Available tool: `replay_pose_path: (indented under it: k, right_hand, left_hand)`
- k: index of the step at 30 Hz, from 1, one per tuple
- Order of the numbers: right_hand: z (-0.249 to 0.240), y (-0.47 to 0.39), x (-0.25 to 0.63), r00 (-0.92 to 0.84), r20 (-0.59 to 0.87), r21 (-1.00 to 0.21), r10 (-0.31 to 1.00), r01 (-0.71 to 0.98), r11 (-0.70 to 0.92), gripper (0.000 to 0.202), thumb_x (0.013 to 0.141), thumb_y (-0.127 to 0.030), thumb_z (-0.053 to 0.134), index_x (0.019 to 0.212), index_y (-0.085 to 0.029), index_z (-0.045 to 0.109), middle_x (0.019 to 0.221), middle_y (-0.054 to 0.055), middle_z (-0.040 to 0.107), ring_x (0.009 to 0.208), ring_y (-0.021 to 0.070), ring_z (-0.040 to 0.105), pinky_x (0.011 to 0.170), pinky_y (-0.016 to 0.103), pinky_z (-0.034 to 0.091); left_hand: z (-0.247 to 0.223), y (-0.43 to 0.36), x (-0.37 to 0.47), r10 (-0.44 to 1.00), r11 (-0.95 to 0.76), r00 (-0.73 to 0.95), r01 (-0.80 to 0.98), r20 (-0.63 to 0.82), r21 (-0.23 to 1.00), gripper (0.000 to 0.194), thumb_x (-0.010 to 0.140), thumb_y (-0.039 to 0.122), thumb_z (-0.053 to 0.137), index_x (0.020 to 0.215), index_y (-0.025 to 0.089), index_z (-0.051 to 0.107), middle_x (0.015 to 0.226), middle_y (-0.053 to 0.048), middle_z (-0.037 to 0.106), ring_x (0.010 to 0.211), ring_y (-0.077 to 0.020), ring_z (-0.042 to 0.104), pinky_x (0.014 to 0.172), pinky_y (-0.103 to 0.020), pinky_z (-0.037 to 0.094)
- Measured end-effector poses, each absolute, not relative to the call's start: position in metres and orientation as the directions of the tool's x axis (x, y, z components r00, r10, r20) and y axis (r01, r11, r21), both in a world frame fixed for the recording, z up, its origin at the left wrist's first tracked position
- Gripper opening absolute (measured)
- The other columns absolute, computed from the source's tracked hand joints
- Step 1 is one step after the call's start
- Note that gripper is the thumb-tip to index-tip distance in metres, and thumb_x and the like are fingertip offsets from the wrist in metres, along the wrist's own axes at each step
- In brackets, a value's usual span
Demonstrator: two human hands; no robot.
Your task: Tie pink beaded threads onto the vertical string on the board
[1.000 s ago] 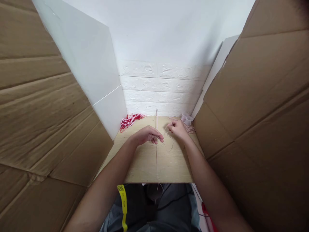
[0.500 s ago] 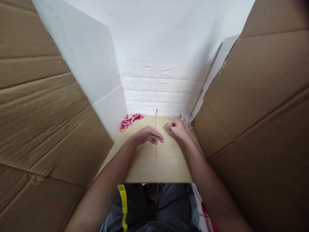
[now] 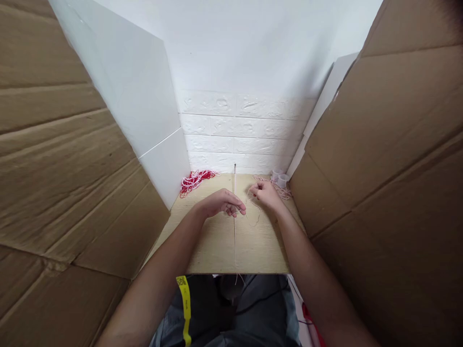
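Wide-lens stretch, soft shadow on pale wall [image 3: 253,53].

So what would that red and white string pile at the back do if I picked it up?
The string pile would probably flop and droop, since its thin strands already bend and curl on the table. It looks light, being just loose strands. It might come up in a clump, because the strands cross over each other.
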State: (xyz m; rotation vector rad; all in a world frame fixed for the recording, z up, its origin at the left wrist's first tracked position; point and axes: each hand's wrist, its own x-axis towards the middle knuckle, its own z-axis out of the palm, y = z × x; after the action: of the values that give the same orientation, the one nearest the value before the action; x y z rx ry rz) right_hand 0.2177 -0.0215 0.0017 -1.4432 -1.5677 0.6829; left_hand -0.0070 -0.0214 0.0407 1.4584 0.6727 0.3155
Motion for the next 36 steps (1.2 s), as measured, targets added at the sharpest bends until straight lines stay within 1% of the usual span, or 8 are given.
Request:
replay_pose_path:
  k: [6,15,23,27,31,33,36]
  right_hand:
    - [0.002,-0.021,0.218,0.068,0.227,-0.847,0.972,0.505,0.162,0.014,0.066,-0.029,0.052,0.064,-0.019,0.061,0.064,0.002,0.061,0.063,0.017,0.052,0.06,0.029,0.039]
    - [0.003,-0.023,0.218,0.05,0.248,-0.83,0.967,0.526,0.186,0.013,0.067,-0.027,0.052,0.064,-0.019,0.06,0.061,0.001,0.06,0.061,0.016,0.051,0.059,0.028,0.037]
    - [0.002,-0.023,0.217,0.055,0.193,-0.853,0.98,0.503,0.14,0.014,0.069,-0.027,0.051,0.068,-0.017,0.062,0.062,0.003,0.064,0.057,0.0156,0.055,0.058,0.027,0.039]
    - [0.0,-0.02,0.22,0.068,0.258,-0.816,0.964,0.549,0.179,0.013,0.068,-0.025,0.05,0.066,-0.017,0.06,0.065,0.003,0.065,0.062,0.0164,0.056,0.061,0.027,0.039]
    - [-0.003,-0.017,0.225,0.158,0.294,-0.747,0.943,0.653,0.123,0.014,0.072,-0.025,0.05,0.066,-0.017,0.06,0.067,0.003,0.064,0.064,0.0178,0.055,0.064,0.029,0.04]
    - [-0.001,-0.018,0.224,0.157,0.329,-0.744,0.931,0.65,0.153,0.016,0.075,-0.026,0.051,0.073,-0.017,0.064,0.075,0.005,0.067,0.072,0.0196,0.059,0.07,0.031,0.043]
    - [0.008,-0.025,0.216,0.063,0.389,-0.8,0.919,0.517,0.303,0.023,0.078,-0.028,0.054,0.094,-0.017,0.068,0.102,0.008,0.072,0.095,0.0218,0.063,0.088,0.033,0.045]
  left_hand:
    - [0.039,-0.021,-0.007,0.58,0.108,0.783,0.202,-0.227,0.973,0.025,0.076,0.035,0.075,0.083,0.012,0.08,0.088,-0.013,0.077,0.061,-0.0125,0.063,0.057,-0.024,0.046]
    - [0.04,-0.023,-0.006,0.588,0.083,0.776,0.222,-0.228,0.971,0.025,0.075,0.036,0.075,0.083,0.013,0.081,0.089,-0.012,0.077,0.062,-0.0116,0.061,0.057,-0.024,0.047]
    - [0.044,-0.026,-0.004,0.591,0.056,0.773,0.249,-0.233,0.967,0.026,0.075,0.038,0.076,0.082,0.013,0.081,0.088,-0.011,0.077,0.063,-0.0113,0.06,0.056,-0.023,0.045]
    - [0.043,-0.026,-0.004,0.607,0.049,0.76,0.254,-0.231,0.966,0.026,0.075,0.038,0.075,0.082,0.013,0.08,0.09,-0.011,0.077,0.063,-0.0111,0.059,0.057,-0.023,0.045]
    - [0.038,-0.023,-0.004,0.648,0.037,0.734,0.237,-0.204,0.971,0.026,0.075,0.037,0.074,0.082,0.014,0.08,0.094,-0.012,0.077,0.064,-0.0114,0.059,0.057,-0.024,0.045]
    - [0.036,-0.022,-0.004,0.67,0.024,0.72,0.222,-0.18,0.975,0.026,0.075,0.038,0.073,0.083,0.013,0.08,0.095,-0.012,0.077,0.064,-0.0113,0.058,0.057,-0.024,0.044]
    - [0.036,-0.021,-0.003,0.696,0.021,0.696,0.226,-0.176,0.974,0.029,0.076,0.039,0.072,0.083,0.013,0.08,0.092,-0.012,0.076,0.062,-0.0111,0.057,0.056,-0.024,0.043]
